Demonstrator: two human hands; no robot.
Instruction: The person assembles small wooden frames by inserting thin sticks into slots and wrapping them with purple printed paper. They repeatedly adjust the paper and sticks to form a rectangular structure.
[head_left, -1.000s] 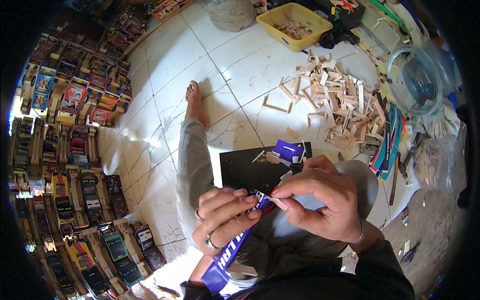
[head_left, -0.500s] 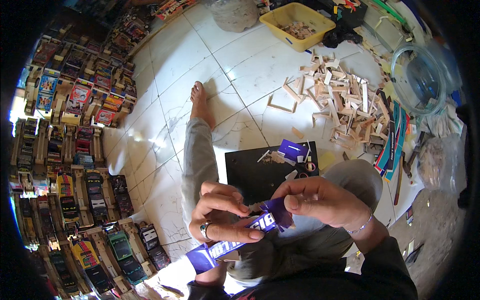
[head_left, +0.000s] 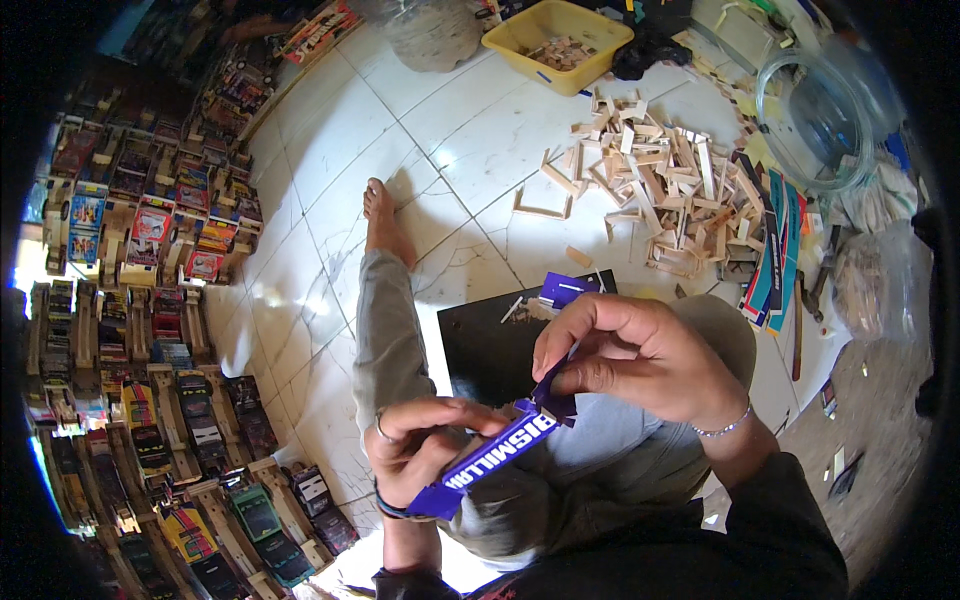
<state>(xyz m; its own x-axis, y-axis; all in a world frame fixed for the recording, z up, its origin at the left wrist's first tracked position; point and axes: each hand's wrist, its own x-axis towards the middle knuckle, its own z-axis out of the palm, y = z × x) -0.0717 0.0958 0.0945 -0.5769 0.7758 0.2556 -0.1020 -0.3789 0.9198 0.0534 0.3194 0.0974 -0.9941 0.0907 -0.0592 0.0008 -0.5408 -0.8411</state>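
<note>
A purple printed strip (head_left: 505,447) with white lettering lies slantwise between my hands, above my lap. My left hand (head_left: 415,455), a ring on one finger, grips its lower left part. At the upper right end, my right hand (head_left: 640,360) pinches a crumpled, cut-edged purple flap between thumb and fingers. Whether the strip is wrapped around a wooden piece I cannot tell. Just beyond my hands is a black board (head_left: 480,340), partly covered by them. On it sit a purple scrap (head_left: 567,289) and small white slivers.
A heap of small wooden pieces (head_left: 680,195) is spread over the tiled floor, with a yellow basin (head_left: 555,50) behind it. Toy trucks (head_left: 150,235) stand in rows at left. Printed strips (head_left: 778,250), a coiled clear hose (head_left: 815,120) and a plastic bag (head_left: 875,285) lie at right.
My left hand has shifted down and left along the strip, uncovering more of its lettering. My right hand has risen slightly and now pinches the end flap with fingertips. The view has shifted a little.
</note>
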